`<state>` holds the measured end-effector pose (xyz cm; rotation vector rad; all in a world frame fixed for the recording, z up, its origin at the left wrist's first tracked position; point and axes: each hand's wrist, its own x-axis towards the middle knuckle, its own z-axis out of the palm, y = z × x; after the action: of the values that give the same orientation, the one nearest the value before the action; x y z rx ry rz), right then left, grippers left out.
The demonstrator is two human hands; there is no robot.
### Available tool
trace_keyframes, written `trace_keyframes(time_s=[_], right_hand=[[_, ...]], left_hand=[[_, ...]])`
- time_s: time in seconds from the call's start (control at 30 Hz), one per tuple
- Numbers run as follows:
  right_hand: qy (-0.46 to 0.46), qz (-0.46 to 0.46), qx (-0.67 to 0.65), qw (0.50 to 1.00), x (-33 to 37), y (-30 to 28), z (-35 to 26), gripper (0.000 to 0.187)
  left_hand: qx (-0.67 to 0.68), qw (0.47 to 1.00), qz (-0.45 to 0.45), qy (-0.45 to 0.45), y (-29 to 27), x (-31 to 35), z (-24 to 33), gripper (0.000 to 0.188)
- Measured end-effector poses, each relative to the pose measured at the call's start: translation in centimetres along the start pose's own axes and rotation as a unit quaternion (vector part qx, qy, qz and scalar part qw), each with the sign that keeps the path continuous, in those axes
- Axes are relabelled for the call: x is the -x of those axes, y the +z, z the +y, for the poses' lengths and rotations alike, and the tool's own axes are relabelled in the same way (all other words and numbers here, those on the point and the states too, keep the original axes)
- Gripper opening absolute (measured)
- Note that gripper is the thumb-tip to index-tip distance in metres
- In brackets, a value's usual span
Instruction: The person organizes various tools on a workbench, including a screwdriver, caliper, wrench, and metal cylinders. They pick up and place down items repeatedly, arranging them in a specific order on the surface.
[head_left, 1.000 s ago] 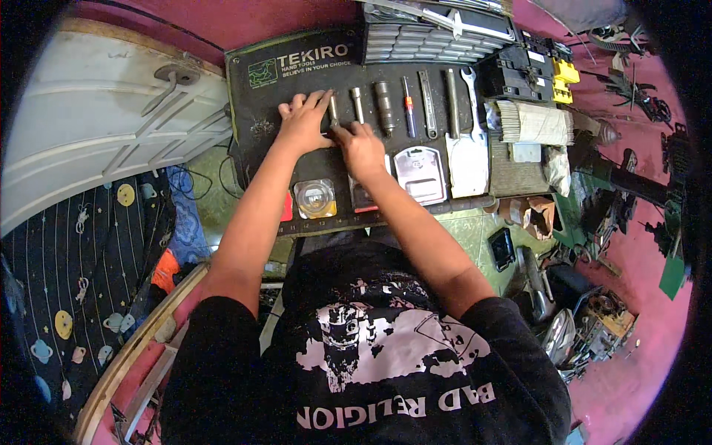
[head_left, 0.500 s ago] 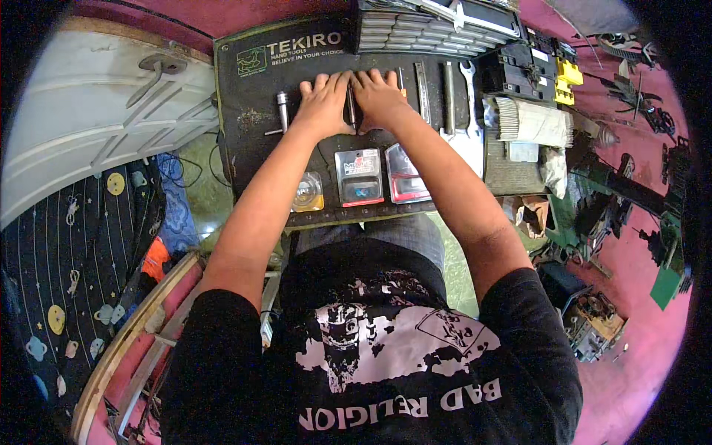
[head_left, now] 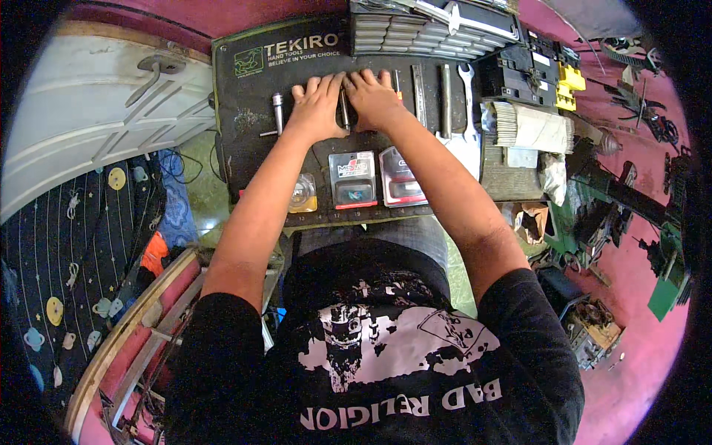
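My left hand (head_left: 319, 108) and right hand (head_left: 372, 104) lie palms down, fingers spread and extended, on a dark mat (head_left: 243, 159). The slim metal tool (head_left: 344, 108) sits between them; I can't tell whether my fingertips press on it. Left of my left hand is a T-handled socket wrench (head_left: 278, 113); beyond my right stand a metal bar (head_left: 446, 100) and an open-ended wrench (head_left: 467, 96). Ahead of that hand, a drawer unit (head_left: 415, 38) is cut off above. A white door (head_left: 111, 111) is far to my left. My left forearm partly hides a round clear pack (head_left: 302, 194), my right a blister pack (head_left: 400, 182). The clutter far right blurs into dark shapes.
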<state>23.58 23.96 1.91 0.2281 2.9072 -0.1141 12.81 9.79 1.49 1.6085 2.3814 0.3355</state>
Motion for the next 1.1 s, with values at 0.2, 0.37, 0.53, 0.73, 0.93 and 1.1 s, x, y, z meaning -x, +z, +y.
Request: trace_keyframes(time_s=[0.2,0.37,0.53,0.73,0.93,1.1], right_hand=[[0.105,0.048,-0.098,0.988,5.1,-0.6,3.4,0.144],[0.058,0.003,-0.076,0.995,6.7,0.3,4.1,0.152],[0.044,-0.017,-0.084,0.995,5.5,-0.3,4.3,0.150],[0.024,-0.007,-0.082,0.996,4.1,0.5,4.8,0.145],[0.034,0.010,-0.111,0.993,3.9,0.8,4.7,0.146],[0.031,0.034,-0.120,0.992,4.0,0.9,4.8,0.147]], left_hand=[[-0.002,0.999,0.039,0.001,-1.0,0.6,1.6,0.137],[0.011,1.000,-0.002,0.022,-0.1,-0.7,3.7,0.140],[0.002,1.000,-0.022,0.017,0.6,-1.9,4.4,0.141],[-0.015,1.000,-0.021,0.007,1.2,-2.4,4.4,0.144],[-0.009,1.000,-0.023,0.011,1.0,-2.5,4.0,0.145],[-0.009,1.000,-0.026,0.002,0.7,-2.6,4.3,0.142]])
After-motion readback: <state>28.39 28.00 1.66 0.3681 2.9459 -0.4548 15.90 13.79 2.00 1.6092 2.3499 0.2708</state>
